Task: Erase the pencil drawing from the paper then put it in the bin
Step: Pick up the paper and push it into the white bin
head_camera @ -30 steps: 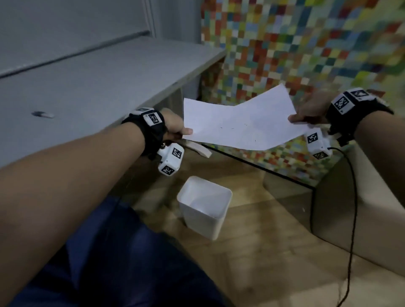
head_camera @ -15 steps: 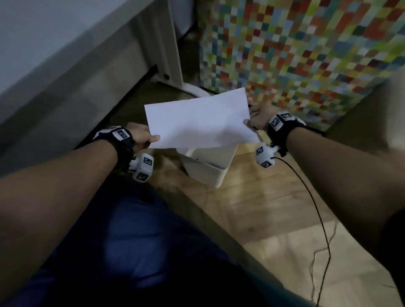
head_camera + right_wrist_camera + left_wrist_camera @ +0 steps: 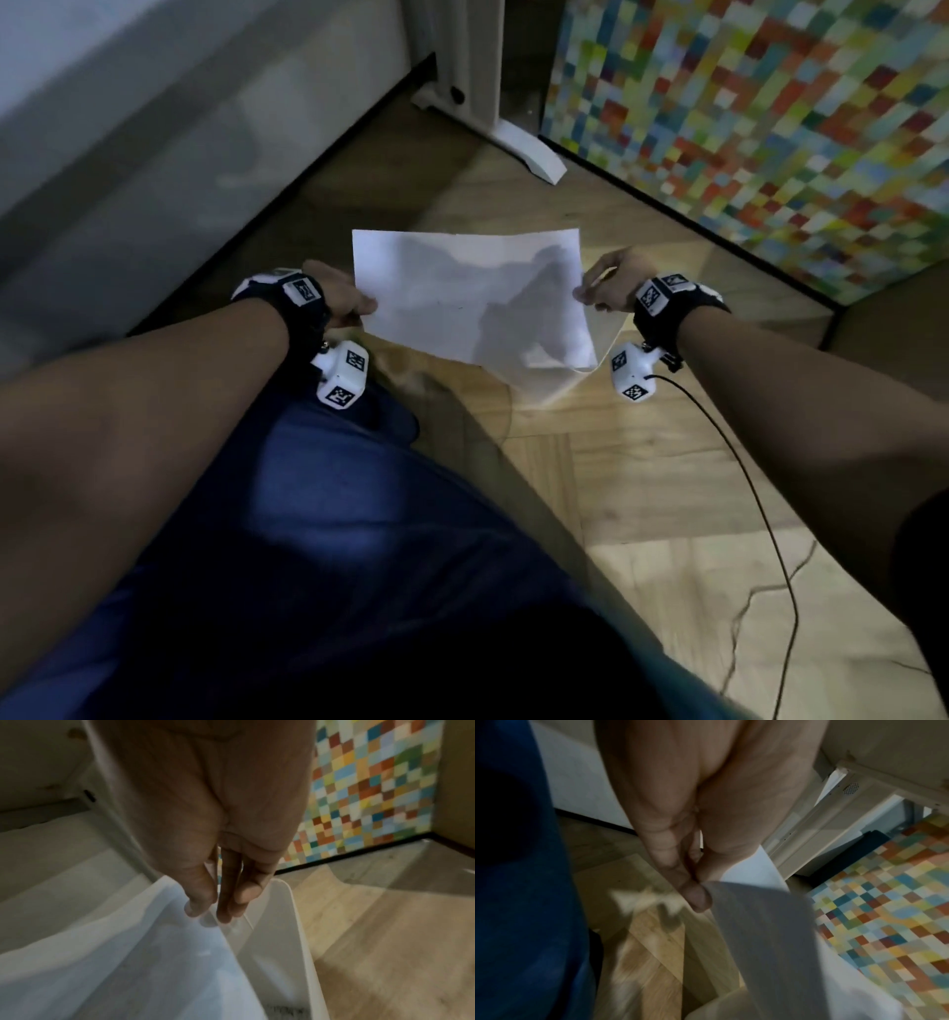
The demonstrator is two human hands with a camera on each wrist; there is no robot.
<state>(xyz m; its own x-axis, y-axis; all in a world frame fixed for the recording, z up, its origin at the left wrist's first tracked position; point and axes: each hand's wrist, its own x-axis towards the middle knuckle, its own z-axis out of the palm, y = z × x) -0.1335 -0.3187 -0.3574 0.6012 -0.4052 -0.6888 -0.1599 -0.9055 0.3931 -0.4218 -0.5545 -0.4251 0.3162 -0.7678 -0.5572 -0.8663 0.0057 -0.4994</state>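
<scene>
1. Overhead, in the head view, I held the paper (image 3: pixel 470 295) at mid-frame, a little above centre, spread flat between my two hands. My left hand (image 3: pixel 341 300) pinched its left edge and my right hand (image 3: pixel 608 285) pinched its right edge. The bin (image 3: pixel 552 383) sat directly beneath, almost wholly hidden; only its lower right corner showed under the sheet. The sheet looked plain white with soft shadows across it and only faint specks near the middle, so I judged the drawing largely erased. The wooden floor (image 3: pixel 642 488) filled the lower right, and the mosaic wall (image 3: pixel 770 113) the upper right.

2. Next, in the left wrist view, my thumb and fingers (image 3: pixel 693 894) closed tight on the sheet's corner at mid-frame. The paper (image 3: pixel 770 923) curved away toward the lower right, grey in shadow and bending freely. I judged it very light, thin and floppy, easy to crease; holding it at opposite edges kept it from folding. Much of this view was blurred.

3. Lastly, in the right wrist view, my fingertips (image 3: pixel 223 912) pointed down at centre frame with the paper's (image 3: pixel 115 953) edge nipped between thumb and fingers, a narrow grip. The sheet sagged through the lower left. The bin's white rim and wall (image 3: pixel 300 923) ran down the right of centre, just beside my fingertips, so I judged the paper could simply be let go into it.
</scene>
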